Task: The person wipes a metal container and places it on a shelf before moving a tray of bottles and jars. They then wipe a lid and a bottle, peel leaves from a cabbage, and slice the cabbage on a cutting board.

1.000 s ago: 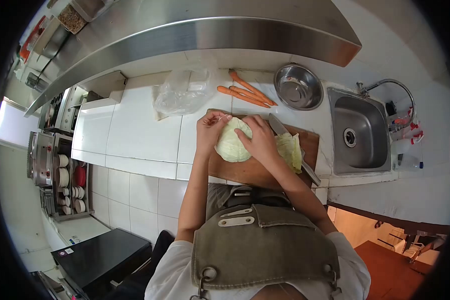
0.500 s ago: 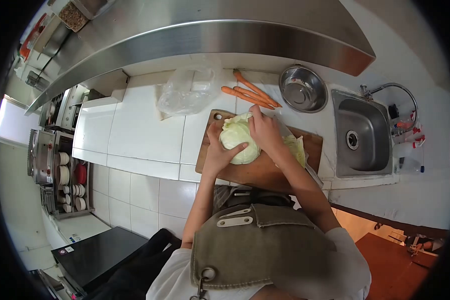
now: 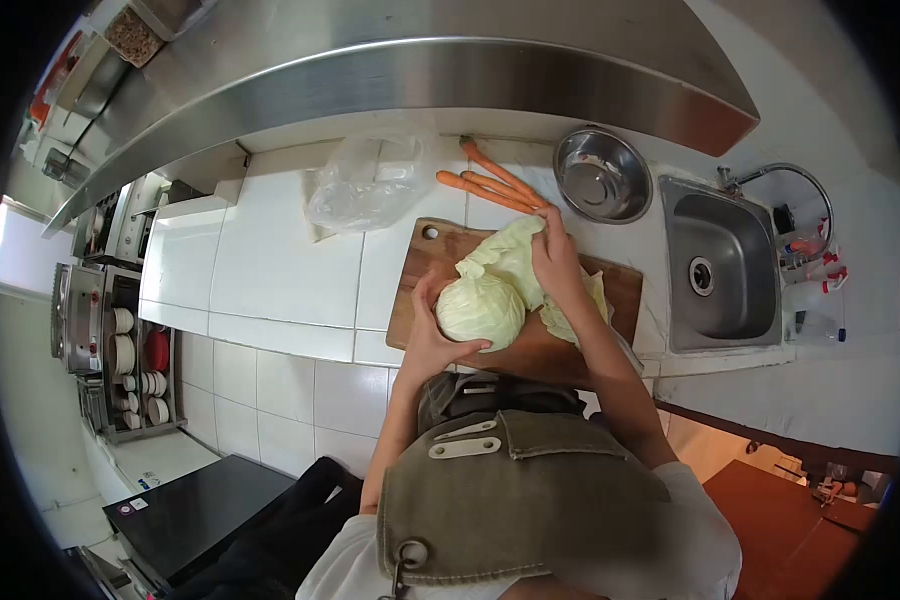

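Observation:
A pale green cabbage head (image 3: 482, 310) rests on a wooden cutting board (image 3: 440, 255). My left hand (image 3: 425, 335) cups the head from its near left side. My right hand (image 3: 557, 262) grips an outer cabbage leaf (image 3: 510, 255) that is peeled up and away from the head toward the far side. More loose cabbage leaves (image 3: 580, 305) lie on the board under my right forearm. The knife that lay on the board is hidden behind my right arm.
Three carrots (image 3: 490, 183) lie beyond the board next to a crumpled clear plastic bag (image 3: 365, 185). A steel bowl (image 3: 602, 175) stands at the back right, beside a sink (image 3: 722, 270) with a tap. A steel shelf overhangs the white tiled counter (image 3: 280, 260).
My left hand moved from the far side of the cabbage to its near side, drawing the head toward me. My right hand pulled an outer leaf loose and lifted it away.

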A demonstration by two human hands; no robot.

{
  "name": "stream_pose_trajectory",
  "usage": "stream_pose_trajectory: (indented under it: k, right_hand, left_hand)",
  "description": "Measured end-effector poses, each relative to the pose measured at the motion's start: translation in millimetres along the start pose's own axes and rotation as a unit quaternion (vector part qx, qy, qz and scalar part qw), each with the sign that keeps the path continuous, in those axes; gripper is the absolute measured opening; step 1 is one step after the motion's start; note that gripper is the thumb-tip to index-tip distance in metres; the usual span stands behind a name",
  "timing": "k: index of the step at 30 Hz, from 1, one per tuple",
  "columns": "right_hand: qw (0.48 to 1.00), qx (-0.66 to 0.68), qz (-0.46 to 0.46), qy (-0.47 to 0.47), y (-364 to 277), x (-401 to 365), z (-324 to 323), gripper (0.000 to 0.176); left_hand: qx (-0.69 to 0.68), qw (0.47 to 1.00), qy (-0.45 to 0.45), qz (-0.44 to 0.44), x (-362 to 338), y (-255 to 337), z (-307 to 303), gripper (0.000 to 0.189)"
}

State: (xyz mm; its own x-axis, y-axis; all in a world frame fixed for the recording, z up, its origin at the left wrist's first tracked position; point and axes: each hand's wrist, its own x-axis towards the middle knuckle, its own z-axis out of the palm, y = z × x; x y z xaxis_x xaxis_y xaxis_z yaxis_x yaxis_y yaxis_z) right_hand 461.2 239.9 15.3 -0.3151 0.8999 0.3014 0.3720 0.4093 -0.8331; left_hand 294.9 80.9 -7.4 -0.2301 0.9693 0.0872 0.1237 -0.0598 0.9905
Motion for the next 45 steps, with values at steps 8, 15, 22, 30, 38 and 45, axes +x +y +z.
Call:
stream_pose_trajectory:
  k: [8, 15, 22, 30, 38, 45]
  right_hand:
    - [0.985, -0.015, 0.002, -0.174, -14, -18, 0, 0.06]
    - [0.958, 0.1, -0.045, -0.265, 14, -7, 1, 0.055]
    - [0.94, 0.163, 0.032, -0.298, 11, -14, 0, 0.035]
    - [0.969, 0.08, 0.022, -0.234, -9, -26, 1, 0.027]
    - [0.993, -0.023, -0.061, -0.093, -49, -45, 1, 0.021]
    - [0.987, 0.023, -0.05, -0.15, -51, -36, -9, 0.025]
  left_hand:
    - [-0.034, 0.999, -0.024, 0.015, -7, -13, -3, 0.113]
    - [-0.052, 0.998, -0.025, 0.036, -19, -24, -5, 0.104]
    - [-0.031, 0.997, -0.058, 0.039, -18, -15, -10, 0.103]
    - [0.058, 0.995, -0.074, -0.031, -23, 6, -15, 0.114]
    - [-0.064, 0.993, 0.073, -0.061, -15, 18, 21, 0.107]
    - [-0.054, 0.995, 0.082, -0.035, -11, 19, 23, 0.101]
